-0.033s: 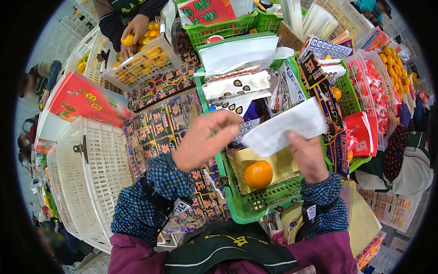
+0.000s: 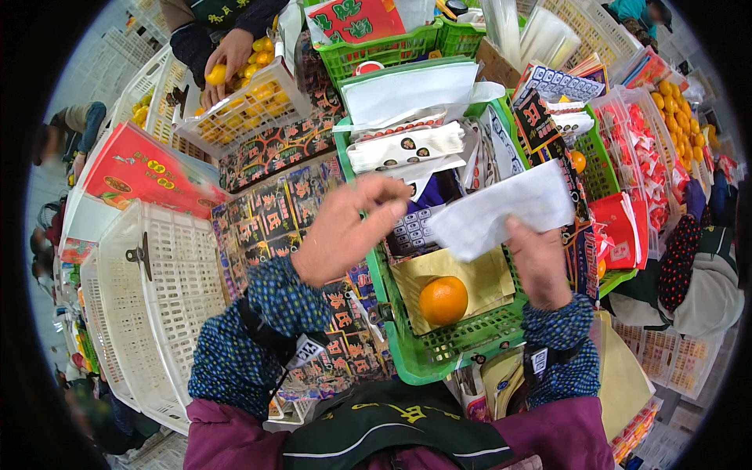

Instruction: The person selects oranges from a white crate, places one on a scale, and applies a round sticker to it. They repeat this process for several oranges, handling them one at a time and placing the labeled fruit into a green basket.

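Pinched between the thumb and fingers of my right hand [image 2: 542, 262] is a folded white paper wrapper [image 2: 505, 210], held tilted above a green basket [image 2: 415, 362]. To the left of it hovers my left hand [image 2: 345, 231], palm side turned in, thumb and index finger apart with nothing visible between them. An orange [image 2: 443, 301] rests on gold paper [image 2: 492, 287] in the near end of the basket. Behind that lie dark patterned wrappers [image 2: 415, 232], and a stack of white printed wrappers [image 2: 407, 147] fills the far end.
Left are nested white plastic crates [image 2: 184, 290] and a red printed box [image 2: 145, 168]. Another person's hands [image 2: 227, 64] reach into a crate of small orange fruit [image 2: 254, 98]. Dark printed packaging [image 2: 270, 223] covers the surface left of the basket. At right stands a bin of red packets [image 2: 634, 145].
My right hand has shifted slightly to the right with the white wrapper, uncovering more of the dark patterned wrappers. My left hand has drawn back a little to the left.
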A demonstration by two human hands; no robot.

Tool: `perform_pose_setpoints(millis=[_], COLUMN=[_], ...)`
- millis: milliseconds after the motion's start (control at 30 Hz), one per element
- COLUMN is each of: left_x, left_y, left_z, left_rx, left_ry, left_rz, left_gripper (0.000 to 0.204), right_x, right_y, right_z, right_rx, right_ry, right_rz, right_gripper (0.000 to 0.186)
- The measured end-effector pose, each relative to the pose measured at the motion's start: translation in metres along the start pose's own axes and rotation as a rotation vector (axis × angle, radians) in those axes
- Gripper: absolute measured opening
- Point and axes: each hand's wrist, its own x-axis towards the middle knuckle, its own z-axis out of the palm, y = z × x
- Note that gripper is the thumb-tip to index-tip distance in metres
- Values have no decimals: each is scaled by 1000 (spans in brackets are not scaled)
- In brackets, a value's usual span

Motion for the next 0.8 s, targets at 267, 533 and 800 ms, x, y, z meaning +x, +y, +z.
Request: perform_pose_setpoints(millis=[267,533,800], left_x=[70,94,100], left_y=[-36,-68,-68], left_z=[-24,-30,-27], left_rx=[523,617,725], left_ry=[79,40,18], left_rz=[276,82,131], left_gripper=[42,65,65], right_x=[70,134,175], right_y=[-51,-40,-24], right_z=[-9,2,25], right_rx=[-328,-361,-448], right_ry=[32,-129,-223], right_rz=[-341,-312,-336], right_gripper=[38,26,22])
